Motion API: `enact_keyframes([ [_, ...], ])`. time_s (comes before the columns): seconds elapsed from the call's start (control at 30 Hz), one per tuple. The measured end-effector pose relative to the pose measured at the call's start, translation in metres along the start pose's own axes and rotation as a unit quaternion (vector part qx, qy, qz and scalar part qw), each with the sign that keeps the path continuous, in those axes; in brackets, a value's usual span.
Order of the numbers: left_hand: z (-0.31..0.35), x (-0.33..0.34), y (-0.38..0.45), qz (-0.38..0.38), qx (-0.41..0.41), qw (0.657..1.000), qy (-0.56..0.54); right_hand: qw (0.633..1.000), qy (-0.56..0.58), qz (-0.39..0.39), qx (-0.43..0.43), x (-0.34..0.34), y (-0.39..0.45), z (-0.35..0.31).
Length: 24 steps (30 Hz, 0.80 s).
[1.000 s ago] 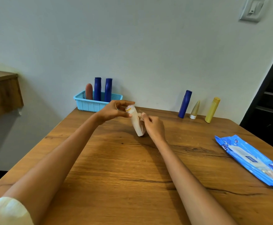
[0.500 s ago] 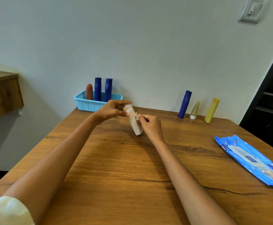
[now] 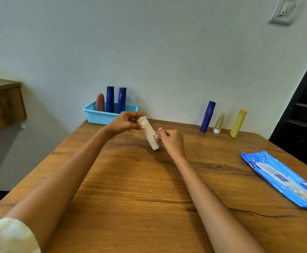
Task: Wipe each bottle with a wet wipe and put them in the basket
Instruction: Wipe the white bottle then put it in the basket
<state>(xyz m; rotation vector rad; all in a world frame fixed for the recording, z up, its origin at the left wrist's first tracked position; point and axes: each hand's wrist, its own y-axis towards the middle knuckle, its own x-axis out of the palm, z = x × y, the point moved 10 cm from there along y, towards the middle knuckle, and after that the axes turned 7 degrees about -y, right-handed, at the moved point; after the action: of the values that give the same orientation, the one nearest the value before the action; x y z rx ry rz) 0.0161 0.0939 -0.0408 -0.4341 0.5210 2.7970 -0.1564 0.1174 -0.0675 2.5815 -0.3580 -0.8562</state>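
— While the left hand (image 3: 123, 123) pinches the pale cream plastic bottle's (image 3: 150, 134) cap above the tabletop (image 3: 149, 189), which step?

— Wiping; right hand (image 3: 172, 141) grips the white wet wipe (image 3: 157, 137). Next, probably the far-left light-blue plastic basket (image 3: 101, 116).

Wooden counter (image 3: 130, 207) against pale wall (image 3: 167, 42); light switch (image 3: 283, 10) upper right; wooden shelf (image 3: 1, 99) left; dark doorway (image 3: 305, 110) right.

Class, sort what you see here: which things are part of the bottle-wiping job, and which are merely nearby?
Part of the job:
white bottle, held by left hand
wet wipe, in right hand
blue basket
blue bottle, beige tube, yellow bottle
wipes pack

Merely nearby:
wall switch
wooden shelf
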Motion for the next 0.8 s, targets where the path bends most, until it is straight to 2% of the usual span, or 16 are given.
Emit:
enact_keyframes([
  [0.1, 0.000, 0.001, 0.001, -0.003, -0.002, 1.000, -0.003, 0.998, -0.030, -0.053, 0.015, 0.011, -0.001, -0.003],
  [0.2, 0.002, 0.001, 0.002, -0.005, 0.006, 1.000, 0.003, 0.992, 0.065, -0.111, -0.014, 0.024, -0.003, -0.021],
  [0.27, 0.004, 0.001, 0.002, -0.002, 0.013, 1.000, 0.013, 0.987, 0.122, -0.098, -0.046, 0.021, -0.004, -0.031],
  [0.37, 0.001, -0.003, 0.001, 0.008, 0.011, 1.000, 0.014, 0.987, 0.139, -0.071, -0.047, 0.015, -0.005, -0.021],
  [0.43, -0.001, -0.004, 0.000, 0.015, 0.008, 1.000, 0.011, 0.992, 0.108, -0.058, -0.039, 0.012, -0.004, -0.007],
  [0.63, -0.002, -0.007, -0.001, 0.025, 0.004, 1.000, 0.005, 0.997, -0.079, -0.023, -0.011, 0.004, -0.001, 0.010],
  [0.7, -0.002, -0.006, 0.000, 0.026, 0.004, 1.000, 0.005, 0.994, -0.102, -0.036, 0.014, 0.005, 0.000, 0.011],
  [0.8, 0.000, -0.004, 0.001, 0.025, 0.009, 1.000, 0.005, 0.990, -0.093, -0.097, 0.031, 0.017, -0.003, 0.006],
])
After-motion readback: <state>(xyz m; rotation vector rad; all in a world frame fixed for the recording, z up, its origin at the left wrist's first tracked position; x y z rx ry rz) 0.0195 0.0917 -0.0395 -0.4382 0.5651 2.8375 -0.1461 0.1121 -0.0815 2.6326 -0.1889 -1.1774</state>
